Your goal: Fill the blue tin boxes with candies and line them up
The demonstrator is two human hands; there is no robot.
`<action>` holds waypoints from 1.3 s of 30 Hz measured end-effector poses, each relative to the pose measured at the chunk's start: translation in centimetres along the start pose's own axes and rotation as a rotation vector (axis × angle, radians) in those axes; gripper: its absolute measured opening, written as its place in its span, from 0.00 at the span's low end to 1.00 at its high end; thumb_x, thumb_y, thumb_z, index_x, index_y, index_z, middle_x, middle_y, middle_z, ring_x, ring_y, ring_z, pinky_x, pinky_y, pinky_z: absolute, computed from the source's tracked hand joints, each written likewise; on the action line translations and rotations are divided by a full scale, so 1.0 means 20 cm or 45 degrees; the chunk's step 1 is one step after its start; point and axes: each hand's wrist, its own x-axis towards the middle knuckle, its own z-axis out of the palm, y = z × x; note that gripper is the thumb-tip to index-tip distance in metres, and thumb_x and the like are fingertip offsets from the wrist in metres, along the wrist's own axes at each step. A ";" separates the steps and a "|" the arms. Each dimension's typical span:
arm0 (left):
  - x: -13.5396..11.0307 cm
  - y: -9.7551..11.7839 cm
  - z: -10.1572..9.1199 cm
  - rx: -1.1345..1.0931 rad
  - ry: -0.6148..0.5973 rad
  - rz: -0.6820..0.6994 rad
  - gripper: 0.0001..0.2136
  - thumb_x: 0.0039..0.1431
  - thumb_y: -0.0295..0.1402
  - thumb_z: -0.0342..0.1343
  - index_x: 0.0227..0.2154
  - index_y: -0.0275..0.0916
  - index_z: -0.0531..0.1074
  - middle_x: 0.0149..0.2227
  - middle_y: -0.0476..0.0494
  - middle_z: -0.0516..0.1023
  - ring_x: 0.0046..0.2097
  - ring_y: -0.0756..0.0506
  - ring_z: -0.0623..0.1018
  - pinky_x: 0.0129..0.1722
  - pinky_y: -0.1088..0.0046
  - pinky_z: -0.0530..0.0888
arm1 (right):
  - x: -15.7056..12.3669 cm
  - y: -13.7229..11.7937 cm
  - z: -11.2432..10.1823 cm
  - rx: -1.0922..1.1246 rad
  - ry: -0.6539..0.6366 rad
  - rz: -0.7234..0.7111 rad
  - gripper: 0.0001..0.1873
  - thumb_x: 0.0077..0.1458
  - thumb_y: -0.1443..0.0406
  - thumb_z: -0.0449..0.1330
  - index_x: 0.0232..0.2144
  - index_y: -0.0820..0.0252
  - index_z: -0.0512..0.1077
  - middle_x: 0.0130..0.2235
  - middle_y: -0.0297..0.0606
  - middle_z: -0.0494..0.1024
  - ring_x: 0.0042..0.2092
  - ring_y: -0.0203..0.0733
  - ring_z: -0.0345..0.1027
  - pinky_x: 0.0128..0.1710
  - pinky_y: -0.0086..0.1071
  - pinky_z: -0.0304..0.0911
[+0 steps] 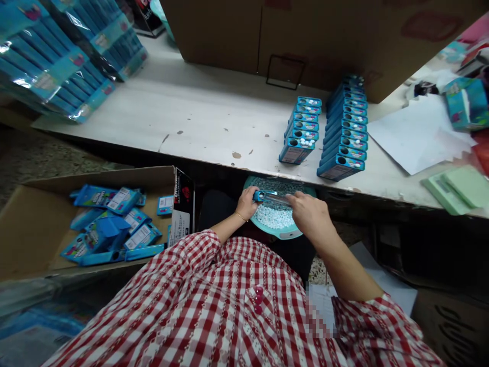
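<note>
A small blue box (260, 195) is gripped by my left hand (247, 204), with its open end facing right. My right hand (311, 213) is closed around a clear tube-like scoop (278, 199), whose far end meets the box opening. Below both hands sits a teal basin (269, 230) full of small white pellets (273, 217). Whether pellets are inside the scoop is hard to make out. On the white table in front stand two rows of similar blue boxes, a shorter row (297, 150) and a longer row (340, 168), with white pellets showing on their tops.
At my left an open carton (34, 224) holds several loose blue boxes (132, 219). Wrapped packs of blue boxes (49, 66) stand at the table's far left. A large brown carton (229, 35) lines the back. Papers (416, 132) and a pale green pad (458, 188) lie right.
</note>
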 end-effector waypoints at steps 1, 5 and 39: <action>0.00 -0.01 0.00 -0.089 0.009 -0.037 0.16 0.42 0.26 0.60 0.36 0.38 0.65 0.36 0.47 0.72 0.39 0.47 0.71 0.42 0.70 0.68 | -0.01 0.03 0.00 0.017 0.040 0.024 0.20 0.56 0.70 0.45 0.46 0.53 0.70 0.40 0.41 0.74 0.37 0.40 0.69 0.29 0.28 0.57; 0.03 -0.04 0.03 -0.472 -0.040 -0.198 0.21 0.36 0.27 0.63 0.36 0.37 0.63 0.29 0.54 0.68 0.32 0.51 0.71 0.34 0.76 0.69 | -0.05 0.19 0.09 0.217 0.302 0.176 0.19 0.57 0.67 0.47 0.47 0.51 0.70 0.42 0.37 0.74 0.38 0.39 0.69 0.31 0.28 0.58; 0.60 0.44 0.20 0.042 0.085 0.101 0.38 0.41 0.35 0.66 0.55 0.33 0.54 0.50 0.30 0.64 0.53 0.35 0.67 0.51 0.58 0.65 | -0.17 0.22 0.54 1.411 0.613 0.527 0.29 0.42 0.48 0.60 0.40 0.64 0.75 0.42 0.45 0.77 0.44 0.48 0.69 0.48 0.38 0.62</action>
